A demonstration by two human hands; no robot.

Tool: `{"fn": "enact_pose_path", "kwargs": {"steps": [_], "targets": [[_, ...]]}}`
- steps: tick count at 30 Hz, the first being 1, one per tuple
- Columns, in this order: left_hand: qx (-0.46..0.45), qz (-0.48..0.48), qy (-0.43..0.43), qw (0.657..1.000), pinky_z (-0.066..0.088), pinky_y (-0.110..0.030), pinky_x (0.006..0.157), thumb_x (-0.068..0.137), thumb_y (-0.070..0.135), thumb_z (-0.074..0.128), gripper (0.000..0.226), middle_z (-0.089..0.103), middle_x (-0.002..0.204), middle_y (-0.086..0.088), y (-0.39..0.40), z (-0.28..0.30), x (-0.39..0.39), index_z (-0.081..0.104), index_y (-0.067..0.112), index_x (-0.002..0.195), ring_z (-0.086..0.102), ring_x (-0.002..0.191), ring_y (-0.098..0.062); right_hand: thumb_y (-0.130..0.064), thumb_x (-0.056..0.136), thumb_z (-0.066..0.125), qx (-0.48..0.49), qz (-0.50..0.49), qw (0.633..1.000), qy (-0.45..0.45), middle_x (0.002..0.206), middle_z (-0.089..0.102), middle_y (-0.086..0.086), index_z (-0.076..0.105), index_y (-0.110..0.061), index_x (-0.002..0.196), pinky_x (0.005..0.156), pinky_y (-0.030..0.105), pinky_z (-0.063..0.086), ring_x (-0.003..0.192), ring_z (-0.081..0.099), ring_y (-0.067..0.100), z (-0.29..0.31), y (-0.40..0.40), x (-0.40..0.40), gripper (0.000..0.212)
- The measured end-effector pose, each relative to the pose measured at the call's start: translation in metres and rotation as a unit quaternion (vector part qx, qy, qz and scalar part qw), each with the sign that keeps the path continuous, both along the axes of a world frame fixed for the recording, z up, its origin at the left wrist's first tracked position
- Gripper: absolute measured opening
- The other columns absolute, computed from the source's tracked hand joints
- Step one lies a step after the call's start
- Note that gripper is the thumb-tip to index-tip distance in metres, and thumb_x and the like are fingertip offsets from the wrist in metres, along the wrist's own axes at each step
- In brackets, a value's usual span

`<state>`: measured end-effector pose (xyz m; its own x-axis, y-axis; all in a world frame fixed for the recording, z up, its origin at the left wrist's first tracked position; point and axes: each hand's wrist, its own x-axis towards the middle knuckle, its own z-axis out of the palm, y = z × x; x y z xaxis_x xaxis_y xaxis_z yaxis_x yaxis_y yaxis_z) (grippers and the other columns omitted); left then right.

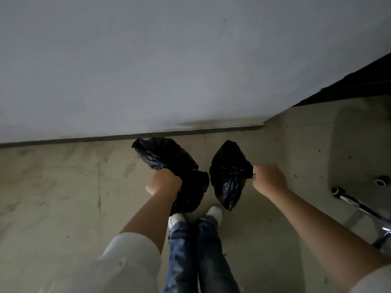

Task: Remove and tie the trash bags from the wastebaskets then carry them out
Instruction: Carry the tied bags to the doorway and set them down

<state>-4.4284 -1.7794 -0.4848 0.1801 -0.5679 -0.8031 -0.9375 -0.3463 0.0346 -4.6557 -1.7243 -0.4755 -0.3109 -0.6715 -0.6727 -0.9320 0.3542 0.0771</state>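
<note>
Looking late in the task: no wastebaskets in view, both black bags already out and gathered at the neck, so probably tied, though dim light and blur are hiding any actual knot. Carrying out appearing to be what is left. Left hand fisting tight around the bunched neck of the left trash bag, bag hanging just beyond and under the knuckles, reaching down toward the white shoes. Right hand closing on a twisted tail of the right trash bag, bag hanging just left of the fist. Bags nearly touching between the hands, above bare floor, near the far wall. Chair base sitting at right.
</note>
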Motion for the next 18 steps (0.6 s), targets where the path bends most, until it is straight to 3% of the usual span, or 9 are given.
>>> {"fn": "enact_pose_path", "kwargs": {"steps": [3, 7, 11, 18], "targets": [[0.023, 0.07, 0.014, 0.997, 0.04, -0.026, 0.061, 0.085, 0.013, 0.046, 0.027, 0.046, 0.062, -0.005, 0.002, -0.014, -0.009, 0.043, 0.008, 0.058, 0.052, 0.068, -0.024, -0.007, 0.091, 0.042, 0.008, 0.003, 1.0, -0.004, 0.106, 0.061, 0.014, 0.061, -0.005, 0.105, 0.068, 0.031, 0.04, 0.108, 0.052, 0.032, -0.013, 0.002, -0.018, 0.023], [0.006, 0.084, 0.002, 0.996, 0.032, -0.022, 0.05, 0.085, 0.013, 0.047, 0.034, 0.039, 0.055, -0.004, -0.005, -0.029, -0.021, 0.037, 0.011, 0.053, 0.043, 0.053, -0.021, -0.006, 0.092, 0.041, -0.014, 0.019, 1.0, -0.019, 0.109, 0.06, 0.013, 0.06, -0.005, 0.103, 0.073, 0.033, 0.042, 0.113, 0.047, 0.032, -0.027, -0.007, -0.03, 0.022], [-0.028, 0.074, 0.002, 0.997, 0.021, -0.02, 0.045, 0.085, 0.012, 0.048, 0.04, 0.032, 0.05, -0.003, -0.018, -0.04, -0.028, 0.032, 0.012, 0.049, 0.029, 0.044, -0.017, -0.005, 0.093, 0.041, -0.019, 0.029, 0.999, -0.024, 0.111, 0.059, 0.012, 0.059, -0.006, 0.104, 0.083, 0.033, 0.046, 0.114, 0.045, 0.031, -0.042, -0.017, -0.039, 0.022], [-0.064, 0.014, 0.011, 0.998, 0.021, -0.023, 0.045, 0.083, 0.01, 0.049, 0.039, 0.032, 0.049, -0.001, -0.039, -0.069, -0.051, 0.029, 0.014, 0.049, 0.029, 0.044, -0.017, -0.006, 0.093, 0.04, -0.051, 0.0, 0.999, -0.018, 0.113, 0.058, 0.011, 0.059, -0.008, 0.109, 0.086, 0.032, 0.043, 0.114, 0.044, 0.029, -0.064, -0.04, -0.05, 0.025]]}}
